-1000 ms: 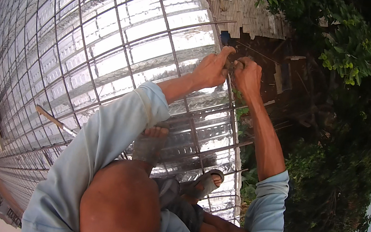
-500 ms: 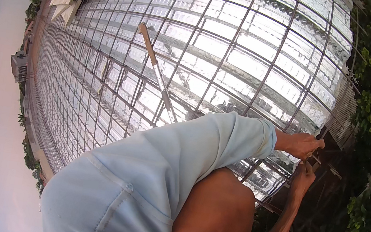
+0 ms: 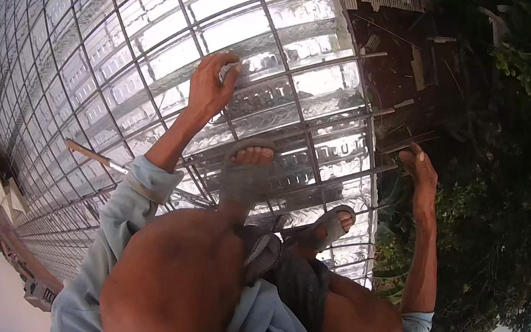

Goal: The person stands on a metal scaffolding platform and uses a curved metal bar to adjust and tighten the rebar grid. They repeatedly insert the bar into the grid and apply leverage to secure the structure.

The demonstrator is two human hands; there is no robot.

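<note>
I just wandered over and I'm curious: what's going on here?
A person in sandals is crouching on a steel bar mesh laid over shiny ribbed metal sheeting. The left hand is over the mesh, fingers curled; the right hand is out past the sheeting's edge, near the protruding bar ends. Whether either holds anything is too unclear to tell. A long rod with a brown end lies on the mesh to the left.

The hands [image 3: 209,91] [image 3: 421,178] are well apart near a dark metal grid [image 3: 288,72].
</note>
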